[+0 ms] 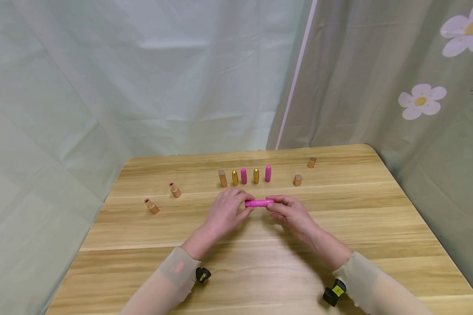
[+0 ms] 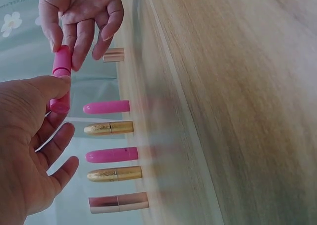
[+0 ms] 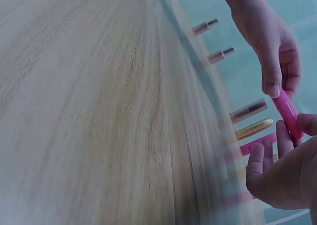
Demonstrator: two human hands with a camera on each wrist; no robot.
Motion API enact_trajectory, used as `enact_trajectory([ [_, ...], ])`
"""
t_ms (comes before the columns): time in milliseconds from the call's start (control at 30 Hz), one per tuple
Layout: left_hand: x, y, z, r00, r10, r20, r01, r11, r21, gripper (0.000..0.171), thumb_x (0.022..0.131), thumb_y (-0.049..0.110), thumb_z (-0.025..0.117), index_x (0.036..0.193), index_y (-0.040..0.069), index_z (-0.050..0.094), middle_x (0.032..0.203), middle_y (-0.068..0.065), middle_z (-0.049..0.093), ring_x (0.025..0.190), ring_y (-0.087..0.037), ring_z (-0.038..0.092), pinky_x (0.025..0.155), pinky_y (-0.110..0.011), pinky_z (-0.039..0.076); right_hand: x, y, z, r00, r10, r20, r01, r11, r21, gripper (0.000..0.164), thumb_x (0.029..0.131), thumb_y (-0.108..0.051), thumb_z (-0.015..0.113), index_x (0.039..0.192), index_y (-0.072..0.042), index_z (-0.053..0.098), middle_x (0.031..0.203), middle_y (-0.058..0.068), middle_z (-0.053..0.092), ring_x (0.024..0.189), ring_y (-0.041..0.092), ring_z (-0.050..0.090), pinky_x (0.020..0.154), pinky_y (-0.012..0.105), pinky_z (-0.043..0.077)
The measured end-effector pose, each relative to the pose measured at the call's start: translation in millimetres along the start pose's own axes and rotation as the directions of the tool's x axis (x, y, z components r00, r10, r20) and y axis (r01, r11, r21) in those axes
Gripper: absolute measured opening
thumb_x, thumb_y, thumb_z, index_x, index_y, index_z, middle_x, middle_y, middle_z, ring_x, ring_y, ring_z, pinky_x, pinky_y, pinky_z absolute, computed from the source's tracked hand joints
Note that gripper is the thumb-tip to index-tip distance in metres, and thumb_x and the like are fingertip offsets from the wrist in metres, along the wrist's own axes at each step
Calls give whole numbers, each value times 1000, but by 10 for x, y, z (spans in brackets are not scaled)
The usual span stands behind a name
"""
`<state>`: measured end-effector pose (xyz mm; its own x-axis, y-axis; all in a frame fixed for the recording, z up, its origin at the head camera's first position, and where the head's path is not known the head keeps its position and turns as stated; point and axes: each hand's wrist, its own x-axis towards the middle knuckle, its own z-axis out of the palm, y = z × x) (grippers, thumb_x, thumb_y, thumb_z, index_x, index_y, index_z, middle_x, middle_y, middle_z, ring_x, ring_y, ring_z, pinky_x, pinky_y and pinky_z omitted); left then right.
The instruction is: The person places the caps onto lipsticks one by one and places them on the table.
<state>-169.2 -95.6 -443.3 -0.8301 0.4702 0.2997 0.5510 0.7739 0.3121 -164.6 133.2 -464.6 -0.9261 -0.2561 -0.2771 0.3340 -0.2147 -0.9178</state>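
Note:
A bright pink lipstick tube (image 1: 259, 203) lies level between the two hands, raised off the table. The left hand (image 1: 227, 211) pinches its left end between thumb and fingers. At its other end, the right hand (image 1: 293, 216) pinches it the same way. In the left wrist view a seam crosses the tube (image 2: 61, 61); cap and base appear together. Just beyond the hands stands a row of closed lipsticks: a rose-gold one (image 1: 222, 179), a gold one (image 1: 234, 178), a pink one (image 1: 244, 176), another gold one (image 1: 256, 176) and another pink one (image 1: 268, 173).
Two uncapped rose-gold lipsticks (image 1: 175, 190) (image 1: 151, 206) stand at the left of the wooden table (image 1: 260, 271). Two rose-gold caps (image 1: 297, 180) (image 1: 312, 162) stand at the right. A pale curtain (image 1: 205, 87) hangs behind the table's far edge.

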Motion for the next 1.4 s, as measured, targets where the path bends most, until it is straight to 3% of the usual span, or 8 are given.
enact_trajectory([
  [500,-8,33,-6,1000,22,-12,-22,1000,11,22,94,29,77,113,18,73,110,4,67,108,-19,59,102,-41,45,5,28,-1,1000,-14,-9,14,1000,-2,40,96,-9,72,130,8,61,118,7,65,102,16,64,93,31,54],
  [867,-9,56,20,999,33,-28,-33,999,3,22,93,27,78,112,18,74,109,3,67,107,-19,60,99,-42,47,5,41,22,999,2,-36,-2,1000,-12,34,95,-8,72,126,4,65,118,8,67,103,19,65,100,40,52],
  [1133,-12,71,33,1000,12,-15,-12,1000,14,23,92,29,79,112,18,73,109,4,67,106,-18,60,97,-40,48,10,54,5,999,-4,-35,2,999,-33,35,94,-10,74,126,4,65,119,9,66,104,19,64,101,42,51],
  [1400,-16,60,99,997,-64,45,63,998,2,26,92,28,78,116,19,72,109,5,70,97,-16,58,89,-37,47,24,36,47,999,-12,-47,10,999,-50,38,92,-10,76,126,2,66,123,10,64,108,22,62,103,45,49],
])
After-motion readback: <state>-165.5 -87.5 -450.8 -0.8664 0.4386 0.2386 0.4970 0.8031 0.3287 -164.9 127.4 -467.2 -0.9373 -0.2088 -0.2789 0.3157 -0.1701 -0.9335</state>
